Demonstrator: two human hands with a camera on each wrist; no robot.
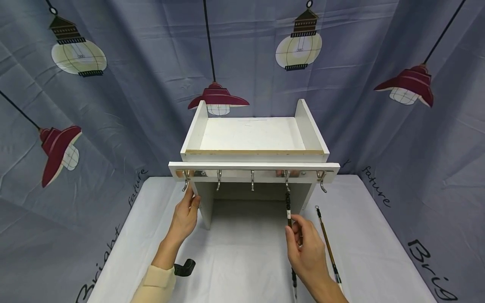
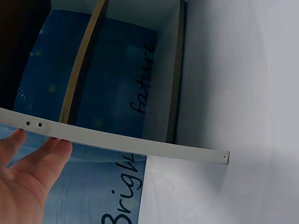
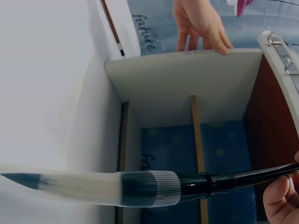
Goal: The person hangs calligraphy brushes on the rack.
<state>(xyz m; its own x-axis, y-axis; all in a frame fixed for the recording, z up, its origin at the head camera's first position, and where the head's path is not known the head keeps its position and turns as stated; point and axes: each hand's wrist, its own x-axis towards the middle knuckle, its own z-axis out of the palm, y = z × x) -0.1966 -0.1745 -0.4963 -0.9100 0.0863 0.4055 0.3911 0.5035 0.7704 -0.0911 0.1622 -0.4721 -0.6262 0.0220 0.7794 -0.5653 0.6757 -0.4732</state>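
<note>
My left hand point(image 1: 185, 216) rests on the side panel point(image 1: 203, 200) of a white wooden shelf, with its fingertips at the panel's edge in the left wrist view. A black calligraphy brush point(image 1: 289, 221) is pinched between the thumb and fingers of my right hand point(image 1: 307, 248). It stands about upright in the head view, its upper end right at a metal hook point(image 1: 287, 181) on the shelf's front rail point(image 1: 235, 166). In the right wrist view its pale, dark-tipped bristles point(image 3: 79, 186) point away from the fingers.
Several metal hooks line the rail, and above it sits an open white tray point(image 1: 250, 134). A brown-handled brush point(image 1: 328, 248) lies to the right on the white tabletop point(image 1: 363, 235). Behind hangs a grey-blue curtain point(image 1: 151, 105) printed with lamps.
</note>
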